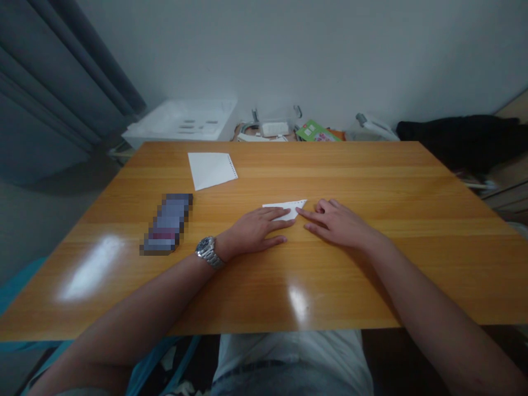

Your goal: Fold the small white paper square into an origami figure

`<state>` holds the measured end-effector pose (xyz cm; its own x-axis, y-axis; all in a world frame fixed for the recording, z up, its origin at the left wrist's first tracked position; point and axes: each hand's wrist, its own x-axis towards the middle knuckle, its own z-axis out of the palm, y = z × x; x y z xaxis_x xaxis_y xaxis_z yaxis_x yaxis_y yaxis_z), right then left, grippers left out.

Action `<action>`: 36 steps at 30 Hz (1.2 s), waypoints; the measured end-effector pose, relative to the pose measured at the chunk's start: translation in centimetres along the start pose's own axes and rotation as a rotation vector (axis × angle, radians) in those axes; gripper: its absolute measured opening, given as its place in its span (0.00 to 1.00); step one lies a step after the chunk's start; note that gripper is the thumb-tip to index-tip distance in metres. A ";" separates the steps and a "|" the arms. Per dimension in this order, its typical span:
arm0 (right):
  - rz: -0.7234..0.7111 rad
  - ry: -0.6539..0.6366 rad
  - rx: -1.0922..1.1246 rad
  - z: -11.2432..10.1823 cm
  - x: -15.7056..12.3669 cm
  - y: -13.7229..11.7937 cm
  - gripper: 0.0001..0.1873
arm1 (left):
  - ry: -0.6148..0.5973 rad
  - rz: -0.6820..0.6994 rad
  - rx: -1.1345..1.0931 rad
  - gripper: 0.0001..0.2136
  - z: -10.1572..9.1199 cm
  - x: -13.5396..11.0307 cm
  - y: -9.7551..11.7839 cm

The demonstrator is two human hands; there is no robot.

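Note:
A small folded piece of white paper [293,207] lies flat on the wooden table, with a row of punched holes along its far edge. My left hand [259,228] rests on its left part, fingers stretched out and pressing it down; that part of the paper is hidden. A metal watch is on the left wrist. My right hand [338,223] comes from the right, its index fingertip touching the paper's right side. The thumb is extended below and the other fingers are curled. Neither hand grasps the paper.
Farther back on the table [330,165] lies a white sheet [212,169] with a perforated edge. A pixelated, phone-shaped object [168,223] lies left of my left forearm. Beyond the far edge are a white foam tray [185,118], a green booklet [315,132] and black cloth [462,140].

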<state>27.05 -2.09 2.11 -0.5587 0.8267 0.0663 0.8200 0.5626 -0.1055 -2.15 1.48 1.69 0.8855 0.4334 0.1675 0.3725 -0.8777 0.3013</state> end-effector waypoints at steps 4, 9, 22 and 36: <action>0.093 0.051 0.017 0.2 0.0 0.9 0.29 | 0.000 -0.005 -0.002 0.24 0.1 -0.1 -0.1; 0.216 0.058 0.016 0.1 0.0 1.3 0.29 | -0.006 -0.002 0.008 0.24 0.3 -0.1 -0.2; 0.166 0.114 0.038 -0.1 -0.1 1.6 0.29 | 0.003 0.004 0.010 0.23 0.3 -0.1 -0.2; -0.105 -0.011 0.102 0.7 0.0 0.5 0.33 | 0.005 0.018 -0.025 0.23 0.2 -0.2 -0.1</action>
<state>27.41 -1.82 1.34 -0.6426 0.7628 0.0719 0.7402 0.6423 -0.1988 -2.31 1.40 1.45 0.8905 0.4186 0.1781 0.3494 -0.8801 0.3216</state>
